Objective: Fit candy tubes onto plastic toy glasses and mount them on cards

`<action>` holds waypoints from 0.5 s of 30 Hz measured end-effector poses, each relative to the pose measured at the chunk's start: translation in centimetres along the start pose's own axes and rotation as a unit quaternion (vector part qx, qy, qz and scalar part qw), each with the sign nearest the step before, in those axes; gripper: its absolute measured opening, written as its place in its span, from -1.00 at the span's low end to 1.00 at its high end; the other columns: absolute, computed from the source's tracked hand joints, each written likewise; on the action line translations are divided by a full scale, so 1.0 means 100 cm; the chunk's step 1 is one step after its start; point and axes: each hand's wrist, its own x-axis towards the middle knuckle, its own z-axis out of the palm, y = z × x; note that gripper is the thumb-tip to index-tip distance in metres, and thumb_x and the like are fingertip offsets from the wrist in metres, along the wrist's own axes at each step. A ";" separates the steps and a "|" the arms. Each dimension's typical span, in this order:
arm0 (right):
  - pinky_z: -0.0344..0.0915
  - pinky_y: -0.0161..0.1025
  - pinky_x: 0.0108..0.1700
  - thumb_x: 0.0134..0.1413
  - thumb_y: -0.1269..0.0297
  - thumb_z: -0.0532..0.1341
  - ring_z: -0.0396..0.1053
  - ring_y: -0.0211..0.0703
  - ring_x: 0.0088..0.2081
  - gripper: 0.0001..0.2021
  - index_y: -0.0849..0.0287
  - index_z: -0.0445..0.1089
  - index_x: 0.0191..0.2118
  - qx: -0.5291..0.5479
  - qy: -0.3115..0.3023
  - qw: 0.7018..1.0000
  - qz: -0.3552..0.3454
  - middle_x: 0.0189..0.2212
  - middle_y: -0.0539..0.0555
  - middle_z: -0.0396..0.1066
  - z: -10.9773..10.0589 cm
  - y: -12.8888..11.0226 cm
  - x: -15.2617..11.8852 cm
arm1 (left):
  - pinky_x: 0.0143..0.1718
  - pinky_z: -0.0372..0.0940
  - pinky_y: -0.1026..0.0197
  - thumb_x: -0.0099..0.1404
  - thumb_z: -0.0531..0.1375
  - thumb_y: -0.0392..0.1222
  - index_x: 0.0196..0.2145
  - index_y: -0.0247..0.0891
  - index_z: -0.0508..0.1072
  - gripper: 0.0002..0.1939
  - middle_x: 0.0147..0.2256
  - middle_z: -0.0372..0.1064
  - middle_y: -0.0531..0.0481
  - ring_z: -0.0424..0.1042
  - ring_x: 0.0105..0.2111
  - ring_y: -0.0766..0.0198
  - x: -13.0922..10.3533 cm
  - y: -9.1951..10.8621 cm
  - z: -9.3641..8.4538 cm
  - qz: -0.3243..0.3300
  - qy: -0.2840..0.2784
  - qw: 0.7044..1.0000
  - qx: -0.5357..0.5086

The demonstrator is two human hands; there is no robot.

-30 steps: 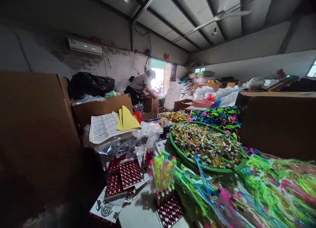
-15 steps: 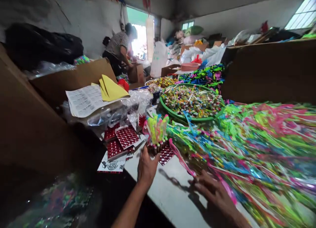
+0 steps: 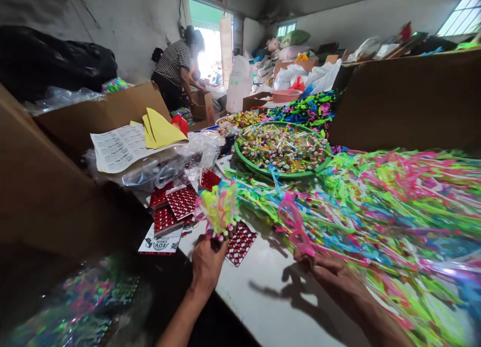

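My left hand (image 3: 208, 267) is closed around the lower end of a bundle of neon yellow and pink plastic pieces (image 3: 220, 206), whose white-tipped ends stick out above my fingers. Beneath the bundle, a red card with white dots (image 3: 240, 244) lies on the white table (image 3: 244, 297). To the right, my right hand (image 3: 334, 274) pinches the lower end of a pink looped plastic strip (image 3: 291, 216). The strip stands up from the fingertips, in front of a large spread of colourful plastic strips (image 3: 394, 211).
Behind stands a green basket (image 3: 259, 170) of small colourful candy-like pieces. More red dotted cards (image 3: 182, 201), clear plastic bags and a printed sheet (image 3: 120, 146) lie left. A cardboard box (image 3: 409, 101) borders the right. Farther back, a person in a striped top (image 3: 173, 63) bends over a box.
The pink strip now stands more upright from my right fingertips. My left hand has turned with its bundle, showing more of its back. The view has shifted slightly.
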 end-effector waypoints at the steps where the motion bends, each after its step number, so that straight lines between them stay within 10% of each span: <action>1: 0.38 0.01 -0.16 -0.02 -0.21 0.25 0.44 0.14 -0.25 -0.54 0.14 0.55 -0.40 -0.019 -0.021 1.000 -0.011 -0.37 0.14 0.48 0.001 -0.005 0.000 | -0.24 0.38 0.04 0.10 0.27 -0.12 -0.31 -0.28 0.47 -0.78 -0.40 0.51 -0.20 0.52 -0.31 -0.04 -0.008 -0.005 -0.005 -0.001 0.004 1.000 -0.002; 4: 0.35 -0.10 -0.17 0.00 -0.15 0.26 0.39 0.07 -0.25 -0.59 0.13 0.54 -0.47 -0.009 -0.077 0.997 -0.015 -0.39 0.09 0.44 0.016 -0.016 0.005 | -0.23 0.40 0.08 0.11 0.26 -0.06 -0.24 -0.25 0.44 -0.71 -0.38 0.52 -0.15 0.53 -0.25 -0.03 -0.028 -0.016 -0.016 0.001 0.002 1.000 -0.005; 9: 0.36 -0.17 -0.32 -0.09 -0.07 0.33 0.40 0.00 -0.36 -0.66 0.14 0.54 -0.37 -0.001 0.000 1.000 -0.003 -0.40 0.09 0.47 0.047 -0.009 0.021 | -0.16 0.41 -0.03 0.12 0.24 0.09 -0.11 -0.31 0.39 -0.52 -0.23 0.51 -0.27 0.49 -0.12 -0.11 -0.032 -0.011 -0.020 -0.011 -0.030 0.999 -0.005; 15: 0.37 -0.16 -0.21 0.24 0.26 0.14 0.44 -0.01 -0.21 -0.80 0.09 0.48 -0.12 -0.213 0.040 0.957 -0.193 -0.21 0.13 0.49 0.027 0.012 -0.003 | 0.01 0.34 -0.16 0.10 0.21 0.14 -0.05 -0.34 0.38 -0.42 -0.05 0.43 -0.34 0.41 -0.01 -0.15 -0.030 -0.029 -0.040 0.056 -0.152 0.987 -0.014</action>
